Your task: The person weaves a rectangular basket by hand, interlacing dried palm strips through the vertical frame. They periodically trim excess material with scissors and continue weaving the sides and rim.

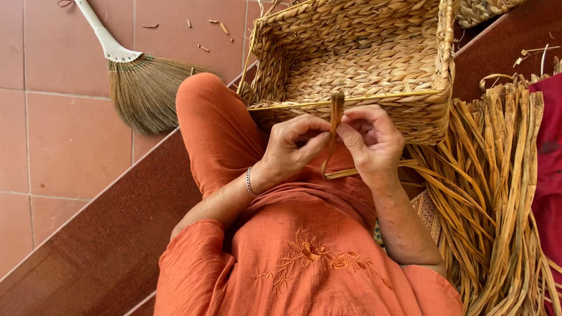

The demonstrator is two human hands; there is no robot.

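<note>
A rectangular woven straw basket [357,58] rests against my knees, its near rim facing me. A flat dried reed strand [336,114] loops over that rim and hangs down between my hands. My left hand [294,147] pinches the strand from the left with thumb and forefinger. From the right, my right hand [373,140] grips the same strand just below the rim. A silver bracelet [250,182] circles my left wrist.
A thick bundle of dried reeds [497,193] lies to my right, beside a dark red cloth [547,152]. A straw broom [137,82] with a white handle lies on the pink tiled floor [58,134]. I sit on a dark red step [105,246].
</note>
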